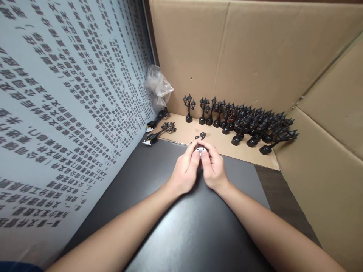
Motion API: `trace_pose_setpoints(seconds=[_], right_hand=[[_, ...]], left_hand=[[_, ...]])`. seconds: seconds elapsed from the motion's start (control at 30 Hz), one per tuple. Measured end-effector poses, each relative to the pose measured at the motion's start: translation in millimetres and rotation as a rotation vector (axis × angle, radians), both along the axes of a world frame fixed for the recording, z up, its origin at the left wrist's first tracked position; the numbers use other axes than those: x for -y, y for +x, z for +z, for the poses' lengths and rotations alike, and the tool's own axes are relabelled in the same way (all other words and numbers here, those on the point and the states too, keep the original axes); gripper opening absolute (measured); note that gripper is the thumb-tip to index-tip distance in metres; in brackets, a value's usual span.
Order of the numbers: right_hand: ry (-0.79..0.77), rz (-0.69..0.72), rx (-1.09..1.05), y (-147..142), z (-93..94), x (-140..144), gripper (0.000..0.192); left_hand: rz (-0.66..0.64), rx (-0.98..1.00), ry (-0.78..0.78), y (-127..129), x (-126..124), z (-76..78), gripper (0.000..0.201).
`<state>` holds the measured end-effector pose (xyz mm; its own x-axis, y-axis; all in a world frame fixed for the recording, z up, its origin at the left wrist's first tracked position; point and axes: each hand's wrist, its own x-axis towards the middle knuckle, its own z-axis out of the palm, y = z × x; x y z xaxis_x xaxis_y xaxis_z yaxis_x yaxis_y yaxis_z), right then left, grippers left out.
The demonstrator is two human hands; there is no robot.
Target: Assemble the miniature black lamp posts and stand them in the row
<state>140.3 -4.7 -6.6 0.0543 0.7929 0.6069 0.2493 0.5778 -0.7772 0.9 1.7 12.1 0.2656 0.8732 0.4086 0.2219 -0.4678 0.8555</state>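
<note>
A small round white and silver part (200, 150) is pinched between the left hand (185, 170) and the right hand (213, 168), over a smooth dark table (181, 226). Many shiny black toy street lamps (249, 124), too many to count, are lined up far right on brown cardboard (215, 141).

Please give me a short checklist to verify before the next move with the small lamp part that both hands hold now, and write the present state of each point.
1. Both hands on the part: left hand and right hand pinch the small lamp part between their fingertips. Ok.
2. Part lifted off the dark table: cannot tell, the hands hide its underside.
3. Part fully seated or aligned: cannot tell, too small and mostly covered.
4. Finished lamp posts apart from the hands: standing on the cardboard sheet behind them. Ok.
5. Loose lamp heads near: just behind the fingers. Ok.
6. One lamp post lies on its side at the left. Not ok, if it should stand.
</note>
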Motion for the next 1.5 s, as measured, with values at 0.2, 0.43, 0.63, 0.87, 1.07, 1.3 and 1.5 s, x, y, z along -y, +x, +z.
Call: trace_pose_setpoints(seconds=[0.2, 0.43, 0.63, 0.87, 1.07, 1.3, 1.5], right_hand=[[-0.174, 0.093, -0.066, -6, 2.5, 7, 0.039], [-0.229, 0.149, -0.155, -6, -0.1, 6, 0.043], [-0.211, 0.138, -0.169, -6, -1.1, 5, 0.039], [-0.178, 0.102, -0.120, -6, -1.6, 4, 0.039], [-0.191, 0.144, -0.121, -5, -2.9, 3, 0.045], [-0.131, 0.076, -0.083, -8, 1.3, 4, 0.037], [-0.120, 0.070, -0.147, -15, 8.5, 7, 0.033]], left_hand=[[-0.111, 0.199, -0.208, 5, -3, -8.4, 0.072], [-0.214, 0.209, -0.249, -2, -5, -8.6, 0.068], [-0.185, 0.086, -0.149, -5, -4, -0.2, 0.065], [-0.212, 0.090, -0.132, -7, -5, 0.4, 0.060], [-0.183, 0.112, -0.171, -5, -6, -3.2, 0.055], [-0.082, -0.007, -0.048, -7, -8, -0.5, 0.052], [-0.052, -0.080, 0.027, -8, -10, -0.2, 0.048]])
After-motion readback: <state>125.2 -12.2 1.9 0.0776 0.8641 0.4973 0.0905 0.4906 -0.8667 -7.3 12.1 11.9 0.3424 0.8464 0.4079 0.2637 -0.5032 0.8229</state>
